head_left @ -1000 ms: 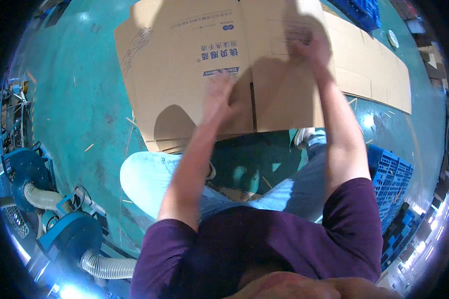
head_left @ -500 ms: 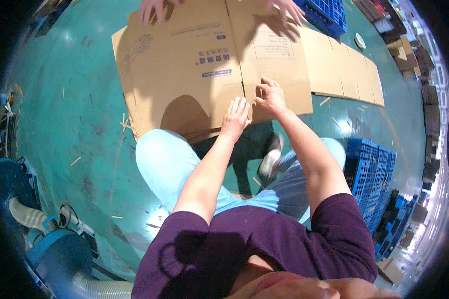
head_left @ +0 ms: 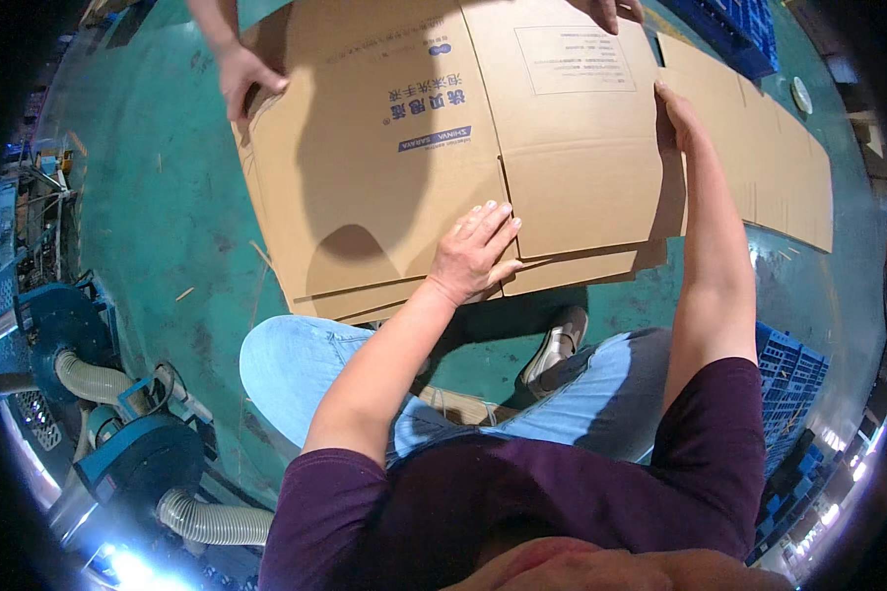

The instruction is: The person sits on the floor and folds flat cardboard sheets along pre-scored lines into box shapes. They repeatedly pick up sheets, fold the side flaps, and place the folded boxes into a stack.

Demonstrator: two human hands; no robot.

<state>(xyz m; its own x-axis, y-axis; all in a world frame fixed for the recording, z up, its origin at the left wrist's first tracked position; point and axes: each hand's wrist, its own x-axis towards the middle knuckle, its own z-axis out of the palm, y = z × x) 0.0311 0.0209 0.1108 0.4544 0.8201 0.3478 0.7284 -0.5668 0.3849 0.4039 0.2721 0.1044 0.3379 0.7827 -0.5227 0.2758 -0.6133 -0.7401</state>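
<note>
In front of me lies a stack of flattened cardboard boxes (head_left: 581, 187), brown, with blue print and a seam between two panels. My left hand (head_left: 473, 251) rests on the top box near its close edge, beside the seam, fingers stretched out. At the right edge of the stack is my right hand (head_left: 678, 113), its fingers bent against the cardboard edge and partly hidden. Another person's hand (head_left: 244, 81) grips the far left edge. That person's other hand (head_left: 616, 12) touches the far right edge.
More flat cardboard (head_left: 784, 167) lies on the green floor to the right. Blue plastic pallets (head_left: 729, 34) stand at the far right, with another blue pallet (head_left: 793, 379) by my right side. Blue machines with a ribbed hose (head_left: 212, 517) are at the lower left.
My right hand has moved from the seam out to the right edge. My left hand stays near the seam. The other person's left-side hand has shifted to the left edge.
</note>
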